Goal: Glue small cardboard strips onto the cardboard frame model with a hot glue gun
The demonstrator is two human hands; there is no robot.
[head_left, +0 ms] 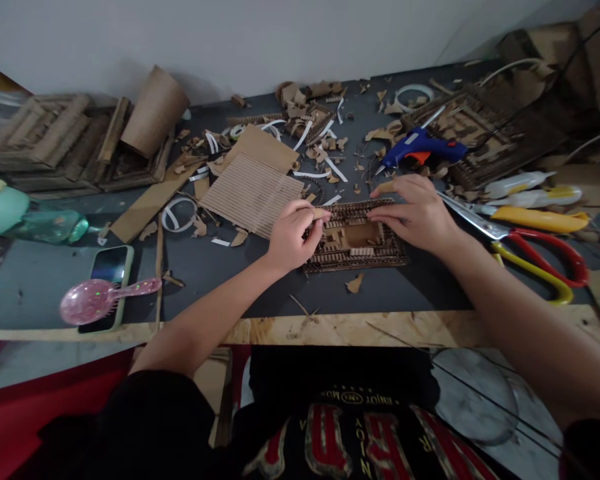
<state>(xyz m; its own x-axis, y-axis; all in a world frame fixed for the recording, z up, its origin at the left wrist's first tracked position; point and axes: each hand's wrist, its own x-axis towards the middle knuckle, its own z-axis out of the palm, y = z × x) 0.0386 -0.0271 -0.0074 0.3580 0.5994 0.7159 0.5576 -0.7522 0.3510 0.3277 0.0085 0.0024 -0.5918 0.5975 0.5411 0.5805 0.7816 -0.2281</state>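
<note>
A small cardboard model [363,252] built from corrugated strips lies flat on the dark grey table, with a rectangular recess in its middle. My left hand [296,233] is closed at its left side, thumb and fingers bent over the back left corner. At the back right, my right hand [420,212] grips the model's edge between thumb and fingers. Parts of both edges are hidden by my fingers. Left of the model rests a ribbed cardboard sheet [253,193], partly on a plain piece. Beyond my right hand lies a blue glue gun [423,147].
Large red-and-yellow-handled scissors [535,250], glue bottles [535,195] and a yellow-handled tool [540,217] lie right. Cardboard structures [40,140] and a tube [155,112] stand back left. A pink hairbrush [93,300] rests on a phone [115,263]. Paper scraps litter the back.
</note>
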